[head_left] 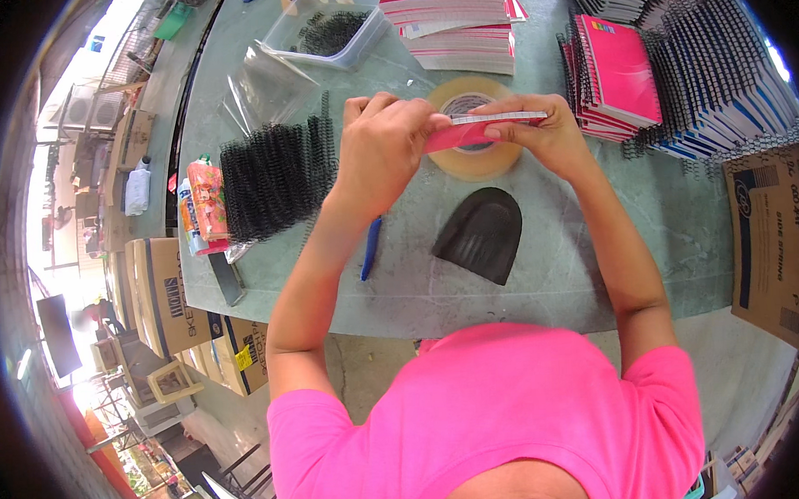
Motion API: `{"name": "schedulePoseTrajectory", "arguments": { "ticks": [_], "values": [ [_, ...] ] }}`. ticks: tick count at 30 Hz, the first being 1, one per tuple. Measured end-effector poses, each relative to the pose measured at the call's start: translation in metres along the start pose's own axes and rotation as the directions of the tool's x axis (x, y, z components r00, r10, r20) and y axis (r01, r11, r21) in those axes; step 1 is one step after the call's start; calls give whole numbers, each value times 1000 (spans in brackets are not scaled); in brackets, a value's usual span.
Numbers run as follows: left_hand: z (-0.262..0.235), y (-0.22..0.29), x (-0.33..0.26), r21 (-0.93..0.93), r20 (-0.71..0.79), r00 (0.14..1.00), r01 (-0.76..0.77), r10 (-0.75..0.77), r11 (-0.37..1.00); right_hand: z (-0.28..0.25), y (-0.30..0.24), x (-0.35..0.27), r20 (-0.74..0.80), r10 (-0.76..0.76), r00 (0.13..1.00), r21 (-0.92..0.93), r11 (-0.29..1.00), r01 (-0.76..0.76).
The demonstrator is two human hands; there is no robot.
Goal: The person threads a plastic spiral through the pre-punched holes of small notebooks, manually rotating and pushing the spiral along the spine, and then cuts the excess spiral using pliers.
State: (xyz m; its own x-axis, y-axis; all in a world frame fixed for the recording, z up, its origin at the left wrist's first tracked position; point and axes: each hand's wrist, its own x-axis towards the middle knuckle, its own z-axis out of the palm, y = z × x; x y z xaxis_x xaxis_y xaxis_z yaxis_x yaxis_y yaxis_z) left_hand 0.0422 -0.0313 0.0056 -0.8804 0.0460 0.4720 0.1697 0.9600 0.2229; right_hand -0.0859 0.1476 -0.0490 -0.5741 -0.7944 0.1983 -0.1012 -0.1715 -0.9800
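Observation:
Both my hands hold a pink-covered notebook point(444, 141) edge-on above the table, its page edges facing up. My left hand point(380, 145) pinches its left end, and my right hand point(541, 135) grips the right end between thumb and fingers. Under the notebook lies a wide roll of clear tape point(480, 166), partly hidden by it. Nearer my body rests a dark, rounded, shell-like piece point(480, 235). A blue pen point(371, 250) lies beside my left forearm. Left of that forearm is a bundle of black spiral binding coils point(274, 179).
At the back stand a clear plastic bin point(278, 44) of black coils and a stack of pink-covered books point(458, 49). Spiral-bound pink notebooks point(622, 74) and blue-edged ones point(720, 93) fill the right side. Colourful packets point(206, 199) lie left; a cardboard box point(769, 245) stands right.

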Motion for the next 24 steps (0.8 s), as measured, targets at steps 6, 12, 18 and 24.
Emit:
{"name": "schedulePoseTrajectory", "arguments": {
  "ticks": [6, 12, 18, 24],
  "values": [
    [0, 8, 4, 17, -94, 995, -24, 26, 1000, 0, -3, 0, 14, -66, 998, -55, 996, 66],
    [11, 40, -20, 151, -189, 976, -80, 109, 985, 1, -2, -2, 8, -17, 1000, -95, 995, 17],
    [46, 78, -81, -126, 383, 874, 369, -298, 921, 9, -6, -2, -95, 17, 995, -6, 1000, -18],
    [-14, 46, -37, -335, -157, 916, 302, -369, 893, 8, -8, -3, -141, 18, 990, -65, 997, -27]
  ]
}}
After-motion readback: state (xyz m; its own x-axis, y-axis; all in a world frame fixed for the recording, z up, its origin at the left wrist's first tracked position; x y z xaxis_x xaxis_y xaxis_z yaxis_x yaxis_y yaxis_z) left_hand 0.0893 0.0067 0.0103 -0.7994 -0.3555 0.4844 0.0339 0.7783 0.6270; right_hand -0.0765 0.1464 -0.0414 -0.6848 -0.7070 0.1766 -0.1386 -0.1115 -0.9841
